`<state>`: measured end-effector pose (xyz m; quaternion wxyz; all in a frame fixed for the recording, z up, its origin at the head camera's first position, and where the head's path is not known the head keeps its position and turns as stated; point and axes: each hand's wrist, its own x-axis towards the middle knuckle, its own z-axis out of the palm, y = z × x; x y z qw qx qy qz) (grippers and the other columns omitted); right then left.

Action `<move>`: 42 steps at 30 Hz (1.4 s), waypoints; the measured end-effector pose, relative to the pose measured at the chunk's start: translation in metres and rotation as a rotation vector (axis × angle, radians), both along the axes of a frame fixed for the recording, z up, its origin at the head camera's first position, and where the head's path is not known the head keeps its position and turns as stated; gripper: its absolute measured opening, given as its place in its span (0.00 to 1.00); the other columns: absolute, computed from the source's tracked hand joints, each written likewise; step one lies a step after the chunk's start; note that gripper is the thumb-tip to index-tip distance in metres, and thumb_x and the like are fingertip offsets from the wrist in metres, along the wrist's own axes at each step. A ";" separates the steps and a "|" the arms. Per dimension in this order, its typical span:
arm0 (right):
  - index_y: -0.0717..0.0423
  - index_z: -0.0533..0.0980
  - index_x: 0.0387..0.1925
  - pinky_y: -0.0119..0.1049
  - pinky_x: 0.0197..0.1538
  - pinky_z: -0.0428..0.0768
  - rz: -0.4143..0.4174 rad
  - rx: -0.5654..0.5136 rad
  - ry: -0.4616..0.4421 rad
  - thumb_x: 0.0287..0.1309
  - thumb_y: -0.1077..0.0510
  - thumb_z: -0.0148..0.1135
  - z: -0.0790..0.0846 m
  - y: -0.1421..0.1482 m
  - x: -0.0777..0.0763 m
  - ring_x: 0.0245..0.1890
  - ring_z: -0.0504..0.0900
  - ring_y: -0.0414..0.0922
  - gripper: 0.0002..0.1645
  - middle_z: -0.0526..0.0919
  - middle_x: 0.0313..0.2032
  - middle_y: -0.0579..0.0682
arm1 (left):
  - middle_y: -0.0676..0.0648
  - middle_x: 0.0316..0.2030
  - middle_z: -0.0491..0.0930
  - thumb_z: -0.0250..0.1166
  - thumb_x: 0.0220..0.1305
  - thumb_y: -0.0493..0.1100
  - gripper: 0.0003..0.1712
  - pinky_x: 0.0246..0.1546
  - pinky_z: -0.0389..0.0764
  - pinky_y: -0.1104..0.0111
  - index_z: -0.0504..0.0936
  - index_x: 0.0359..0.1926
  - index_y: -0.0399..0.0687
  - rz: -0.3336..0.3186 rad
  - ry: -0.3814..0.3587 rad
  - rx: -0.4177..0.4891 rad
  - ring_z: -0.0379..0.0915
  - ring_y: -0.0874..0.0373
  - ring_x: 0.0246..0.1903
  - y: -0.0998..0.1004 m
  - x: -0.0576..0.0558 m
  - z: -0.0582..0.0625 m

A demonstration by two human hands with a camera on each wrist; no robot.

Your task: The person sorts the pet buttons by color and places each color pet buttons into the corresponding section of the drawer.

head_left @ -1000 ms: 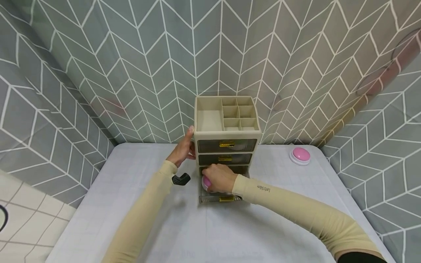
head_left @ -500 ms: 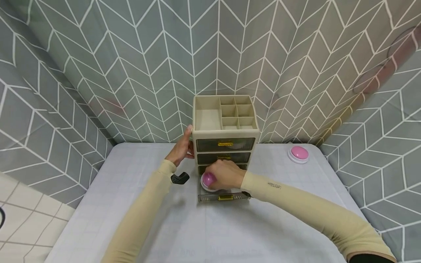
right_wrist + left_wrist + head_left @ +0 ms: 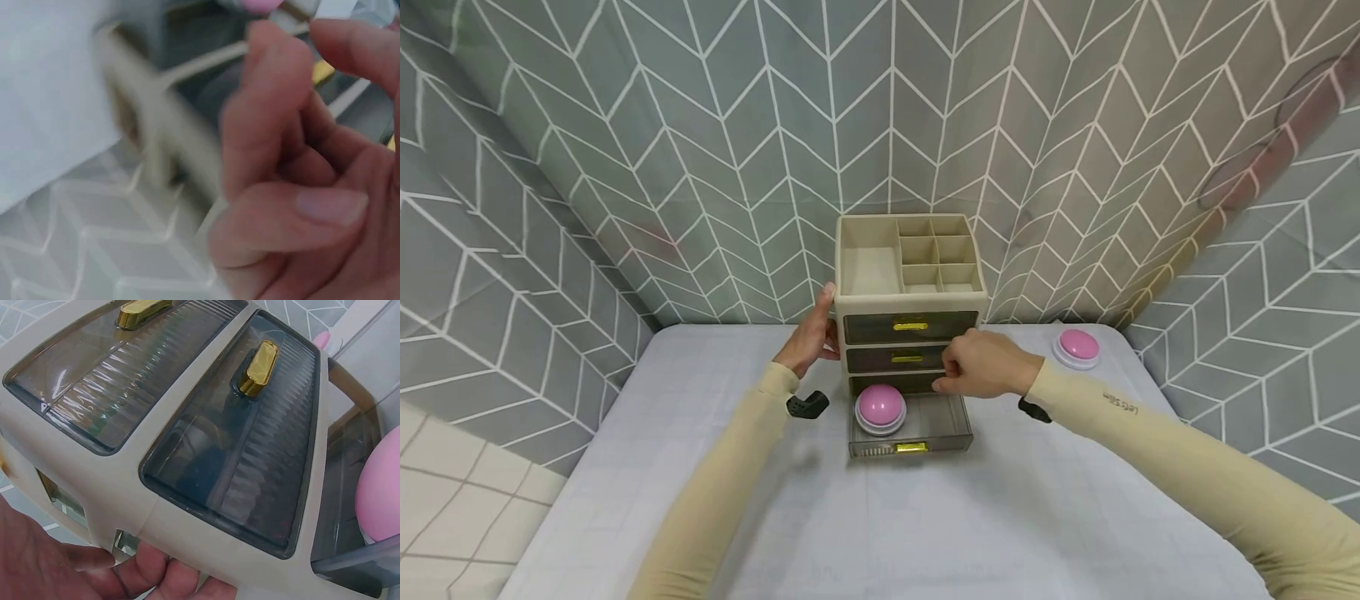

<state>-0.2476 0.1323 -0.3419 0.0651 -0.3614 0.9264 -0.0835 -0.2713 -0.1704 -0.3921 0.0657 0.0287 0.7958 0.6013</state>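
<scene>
A beige drawer organizer [image 3: 912, 297] stands against the patterned backdrop, its bottom drawer [image 3: 932, 425] pulled out. Inside that drawer, at the left, sits a round pink-domed push light or button [image 3: 881, 406] on a white base. My left hand [image 3: 808, 337] rests on the organizer's left side; in the left wrist view its fingers [image 3: 178, 578] touch the side near the cutouts. Over the right front of the organizer, just above the open drawer, is my right hand [image 3: 988, 364], fingers loosely bent around nothing. The right wrist view shows a gap between thumb and index finger.
A second pink-domed button [image 3: 1077, 347] lies at the back right of the white-covered table [image 3: 760, 500]. The organizer's top tray has several small compartments. Its upper two drawers, with gold handles [image 3: 910, 324], are closed. Grey patterned curtains [image 3: 737, 167] border the table.
My right hand has let go of the pink-domed button in the bottom drawer and moved right and up, uncovering it. My left hand stays on the organizer's side.
</scene>
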 end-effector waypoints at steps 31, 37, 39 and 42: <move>0.72 0.79 0.53 0.69 0.46 0.81 -0.486 0.170 -0.013 0.65 0.43 0.68 -0.036 0.206 -0.096 0.48 0.83 0.76 0.34 0.85 0.48 0.74 | 0.48 0.27 0.75 0.26 0.70 0.80 0.51 0.44 0.85 0.52 0.76 0.47 0.40 0.011 0.011 -0.017 0.75 0.56 0.29 0.000 -0.005 0.003; 0.75 0.69 0.64 0.73 0.52 0.79 -0.513 0.162 -0.059 0.68 0.39 0.65 -0.052 0.217 -0.100 0.56 0.77 0.81 0.45 0.77 0.58 0.81 | 0.47 0.28 0.75 0.26 0.70 0.80 0.53 0.44 0.85 0.54 0.76 0.50 0.40 0.009 0.004 -0.025 0.75 0.56 0.31 0.001 -0.006 0.003; 0.77 0.65 0.66 0.74 0.54 0.77 -0.522 0.150 -0.082 0.68 0.38 0.64 -0.059 0.218 -0.101 0.58 0.76 0.82 0.48 0.74 0.60 0.83 | 0.47 0.28 0.75 0.26 0.70 0.81 0.54 0.46 0.85 0.50 0.76 0.49 0.39 0.010 0.002 -0.022 0.75 0.56 0.31 0.001 -0.005 0.002; 0.79 0.60 0.68 0.74 0.57 0.76 -0.539 0.128 -0.106 0.68 0.37 0.64 -0.069 0.219 -0.102 0.60 0.74 0.83 0.53 0.72 0.61 0.86 | 0.47 0.29 0.75 0.26 0.68 0.83 0.55 0.48 0.85 0.47 0.77 0.49 0.39 0.014 0.002 -0.025 0.75 0.56 0.31 0.001 -0.004 0.000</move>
